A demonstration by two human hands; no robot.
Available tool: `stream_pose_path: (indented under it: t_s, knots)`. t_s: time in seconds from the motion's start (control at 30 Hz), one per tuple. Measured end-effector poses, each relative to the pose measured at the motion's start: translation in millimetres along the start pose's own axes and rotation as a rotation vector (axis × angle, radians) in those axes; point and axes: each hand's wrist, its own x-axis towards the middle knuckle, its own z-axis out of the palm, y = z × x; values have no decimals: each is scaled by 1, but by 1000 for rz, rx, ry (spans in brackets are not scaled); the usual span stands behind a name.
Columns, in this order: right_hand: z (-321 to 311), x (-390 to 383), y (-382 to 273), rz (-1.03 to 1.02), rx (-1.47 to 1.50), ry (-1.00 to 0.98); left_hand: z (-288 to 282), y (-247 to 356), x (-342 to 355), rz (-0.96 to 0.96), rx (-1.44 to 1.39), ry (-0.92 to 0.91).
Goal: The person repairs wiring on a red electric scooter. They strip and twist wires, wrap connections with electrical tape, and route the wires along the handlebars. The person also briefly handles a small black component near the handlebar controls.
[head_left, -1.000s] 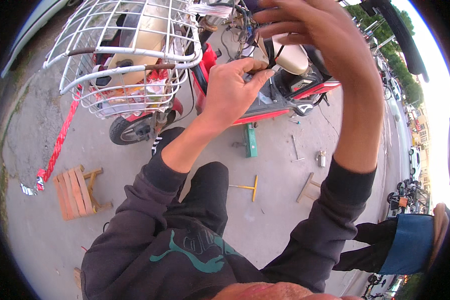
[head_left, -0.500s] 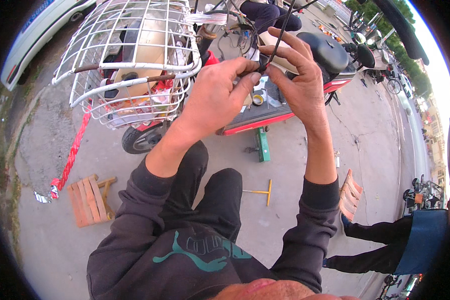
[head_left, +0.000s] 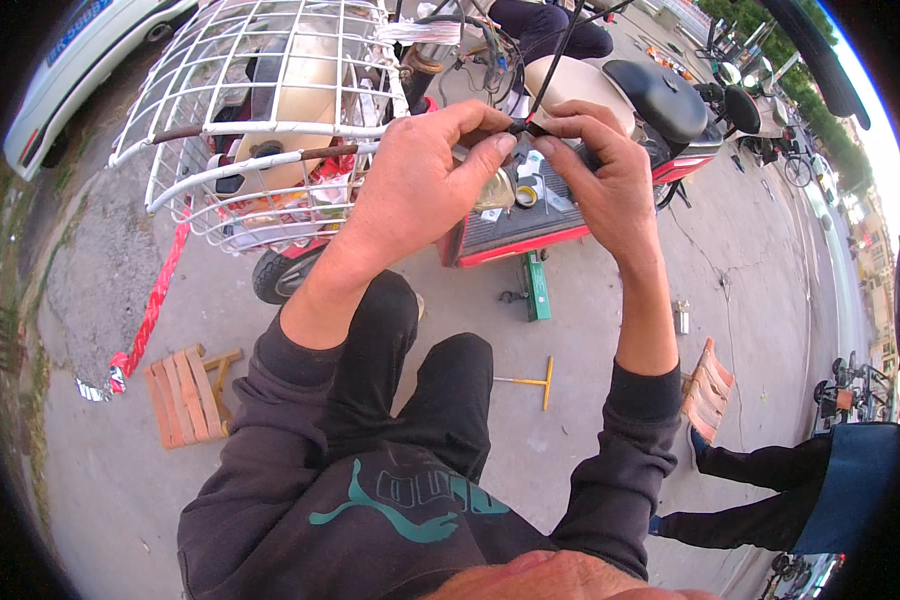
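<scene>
A thin black cable (head_left: pixel 558 62) runs down from the top of the view to my hands, above a red scooter's footboard (head_left: pixel 520 236). My left hand (head_left: pixel 425 185) pinches a short black piece at its lower end between thumb and forefinger. Close beside it, my right hand (head_left: pixel 605 175) grips the same cable with thumb and forefinger, the other fingers curled. The fingertips hide the exact spot where the piece and cable meet. On the footboard below lie a yellow tape roll (head_left: pixel 525 196) and small tools.
A white wire basket (head_left: pixel 270 130) full of items is at left. On the ground are a green box (head_left: pixel 537 290), a yellow T-handle wrench (head_left: pixel 547 385) and wooden stools (head_left: pixel 185 397). A person in a blue apron (head_left: pixel 850 485) stands at lower right; another person (head_left: pixel 540 25) sits beyond the scooter.
My right hand's raised fingers have folded down toward the cable. Both hands remain close together on it, and the whole view has shifted slightly.
</scene>
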Motion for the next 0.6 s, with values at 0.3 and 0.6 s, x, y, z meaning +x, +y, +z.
stream_pose_path:
  t_s: [0.3,0.6]
  knots:
    - [-16,-9,-24,297,268,-123,4,-1,8,95,149,30]
    - [-24,-16,-14,379,446,-162,9,-5,10,26,83,33]
